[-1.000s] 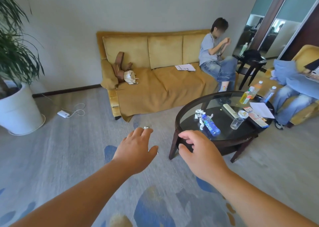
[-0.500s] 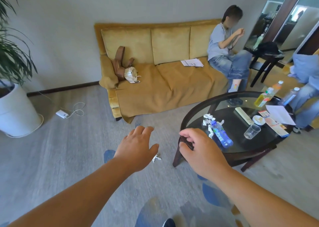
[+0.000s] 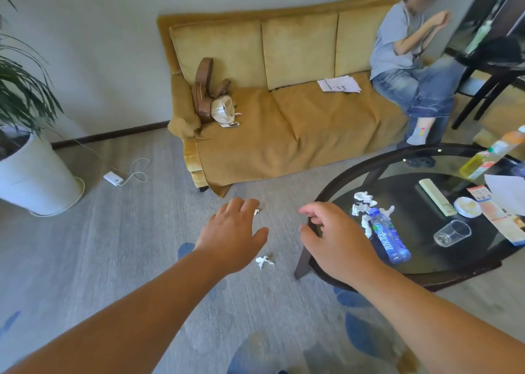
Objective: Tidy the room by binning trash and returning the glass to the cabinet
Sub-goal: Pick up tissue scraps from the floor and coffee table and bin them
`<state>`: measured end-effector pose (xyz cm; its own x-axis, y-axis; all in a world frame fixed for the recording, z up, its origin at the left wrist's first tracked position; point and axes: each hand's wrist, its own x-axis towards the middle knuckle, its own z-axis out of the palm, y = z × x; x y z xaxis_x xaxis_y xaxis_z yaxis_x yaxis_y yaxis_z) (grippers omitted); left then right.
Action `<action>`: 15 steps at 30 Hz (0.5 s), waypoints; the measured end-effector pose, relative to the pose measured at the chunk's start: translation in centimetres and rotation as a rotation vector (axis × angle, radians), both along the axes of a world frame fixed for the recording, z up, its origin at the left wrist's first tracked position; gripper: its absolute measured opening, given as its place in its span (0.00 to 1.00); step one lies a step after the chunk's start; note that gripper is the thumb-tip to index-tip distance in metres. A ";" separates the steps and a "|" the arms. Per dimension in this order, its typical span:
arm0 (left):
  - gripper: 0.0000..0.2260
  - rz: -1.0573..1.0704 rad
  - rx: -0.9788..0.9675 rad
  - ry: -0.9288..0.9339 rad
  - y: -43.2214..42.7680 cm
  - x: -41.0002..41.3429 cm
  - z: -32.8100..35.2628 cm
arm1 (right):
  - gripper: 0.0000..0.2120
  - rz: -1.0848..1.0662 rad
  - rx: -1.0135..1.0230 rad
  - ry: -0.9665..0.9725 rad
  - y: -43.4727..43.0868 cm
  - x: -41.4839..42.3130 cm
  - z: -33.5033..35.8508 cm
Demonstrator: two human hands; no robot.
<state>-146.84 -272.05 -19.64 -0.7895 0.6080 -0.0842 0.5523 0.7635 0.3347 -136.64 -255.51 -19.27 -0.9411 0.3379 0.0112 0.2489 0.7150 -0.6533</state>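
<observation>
- Where the grey carpet (image 3: 127, 260) with blue patches meets a pale wall, a mustard sofa (image 3: 298, 123) stands, with a seated person (image 3: 403, 49) at its right end, papers (image 3: 339, 85) on the seat and a brown bag (image 3: 206, 89) at the left arm.
- A white plant pot (image 3: 34, 180) stands far left, with a power bank (image 3: 113, 179) and its cable on the floor nearby.
- A round glass-topped coffee table (image 3: 355, 171) stands on the right.
- The glass (image 3: 451, 233) lies on its side on the tabletop near the front rim. Its long axis runs from near-left to far-right, and its mouth seems to face near-left.
- A blue water bottle (image 3: 387, 234) lies left of it, cap toward the sofa, touching white tissue wads (image 3: 363, 200).
- A crumpled tissue (image 3: 264, 261) lies on the carpet between the hands.
- The left hand (image 3: 233, 231) hovers over the carpet with relaxed, spread fingers, holding nothing.
- The right hand (image 3: 338, 240) hangs by the table's near-left rim, fingers loosely curled, also holding nothing.
- A pale scrap (image 3: 257, 211) at the left fingertips is mostly hidden.
- The frame edge cuts off the table's right side.
</observation>
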 end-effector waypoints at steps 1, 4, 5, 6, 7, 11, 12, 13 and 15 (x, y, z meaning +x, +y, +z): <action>0.24 -0.002 -0.002 -0.004 0.3 -0.6 -0.2 | 0.15 0.001 0.001 -0.007 0.3 -0.6 -0.2; 0.24 -0.005 -0.013 -0.021 0.8 -2.3 -1.0 | 0.15 -0.003 0.002 -0.032 0.7 -2.4 -0.8; 0.24 -0.006 -0.017 -0.026 0.8 -3.0 -1.4 | 0.15 -0.006 -0.002 -0.038 0.7 -3.0 -1.0; 0.24 -0.007 -0.018 -0.033 0.9 -3.8 -1.7 | 0.15 -0.011 -0.006 -0.044 0.7 -3.7 -1.2; 0.24 -0.009 -0.017 -0.040 1.0 -4.7 -2.0 | 0.15 -0.015 -0.006 -0.052 0.7 -4.5 -1.4; 0.25 -0.049 -0.007 -0.066 1.4 -8.5 -3.1 | 0.16 -0.043 0.001 -0.089 0.6 -7.9 -1.8; 0.25 -0.063 -0.007 -0.074 1.5 -9.5 -3.4 | 0.16 -0.053 0.000 -0.098 0.4 -8.9 -1.8; 0.25 -0.076 -0.008 -0.084 1.5 -10.5 -3.6 | 0.16 -0.062 -0.001 -0.107 0.3 -9.8 -1.9; 0.25 -0.101 -0.020 -0.098 1.3 -12.7 -4.1 | 0.16 -0.076 0.001 -0.123 0.0 -11.6 -2.0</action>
